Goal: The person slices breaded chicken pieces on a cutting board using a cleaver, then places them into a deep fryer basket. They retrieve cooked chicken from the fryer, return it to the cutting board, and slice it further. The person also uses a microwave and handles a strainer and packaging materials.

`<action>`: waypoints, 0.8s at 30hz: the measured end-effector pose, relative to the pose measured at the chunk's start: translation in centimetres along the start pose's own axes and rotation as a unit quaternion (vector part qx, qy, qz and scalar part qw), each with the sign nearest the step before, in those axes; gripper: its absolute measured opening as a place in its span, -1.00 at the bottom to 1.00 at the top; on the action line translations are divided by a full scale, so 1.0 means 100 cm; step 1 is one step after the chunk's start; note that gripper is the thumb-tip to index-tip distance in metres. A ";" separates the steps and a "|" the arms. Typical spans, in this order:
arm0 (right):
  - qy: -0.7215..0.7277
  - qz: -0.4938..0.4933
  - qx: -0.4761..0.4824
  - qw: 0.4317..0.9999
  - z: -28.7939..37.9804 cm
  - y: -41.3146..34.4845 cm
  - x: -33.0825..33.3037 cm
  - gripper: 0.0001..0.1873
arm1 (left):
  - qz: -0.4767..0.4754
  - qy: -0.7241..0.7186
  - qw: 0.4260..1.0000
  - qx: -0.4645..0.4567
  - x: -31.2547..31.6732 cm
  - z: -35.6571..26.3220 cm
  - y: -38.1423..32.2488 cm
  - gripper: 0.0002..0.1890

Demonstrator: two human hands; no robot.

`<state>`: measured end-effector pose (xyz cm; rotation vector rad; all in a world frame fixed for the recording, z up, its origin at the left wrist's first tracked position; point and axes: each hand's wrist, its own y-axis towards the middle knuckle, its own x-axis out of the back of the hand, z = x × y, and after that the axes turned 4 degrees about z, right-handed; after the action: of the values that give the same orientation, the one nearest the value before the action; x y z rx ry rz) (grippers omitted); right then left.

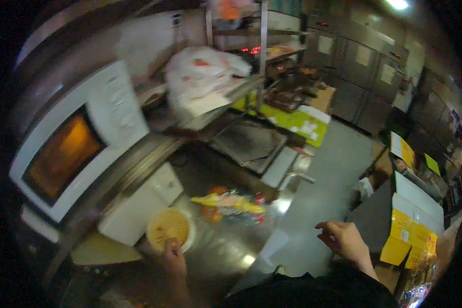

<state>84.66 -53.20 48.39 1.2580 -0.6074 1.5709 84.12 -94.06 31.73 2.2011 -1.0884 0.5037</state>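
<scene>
My left hand [174, 250] is at the lower edge of a round white container [192, 227] with a yellowish top or contents and dark stripes, on the steel counter. Its fingers are bent over the rim; blur hides whether they grip it. My right hand [340, 238] hangs over the floor to the right, fingers curled and holding nothing that shows. Plastic packets [231, 206] in yellow, red and clear wrap lie on the counter beyond the container.
A white microwave oven [127, 104] with a lit window stands on a shelf at the left. A white plastic bag [200, 73] sits beside it. Behind the packets is a dark metal tray [250, 142]. Opened yellow cardboard boxes [404, 227] stand at the right, steel cabinets [358, 73] at the back.
</scene>
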 end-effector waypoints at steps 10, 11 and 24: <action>0.154 -0.098 -0.211 0.960 -0.264 -0.048 0.060 -0.71 | 0.315 -0.196 0.923 -0.101 -0.320 -0.267 -0.040 -0.85; 0.130 -0.082 -0.223 0.963 -0.287 -0.036 0.055 -0.63 | 0.338 -0.251 0.903 -0.088 -0.359 -0.285 -0.042 -0.83; -0.054 -0.131 -0.228 0.963 -0.732 0.147 0.059 -0.59 | 0.655 -0.591 0.412 0.226 -0.765 -0.498 0.008 -0.50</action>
<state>40.47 5.03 32.10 1.0274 -0.7855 1.0699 35.54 -17.13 24.42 1.1458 -3.8261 -0.5209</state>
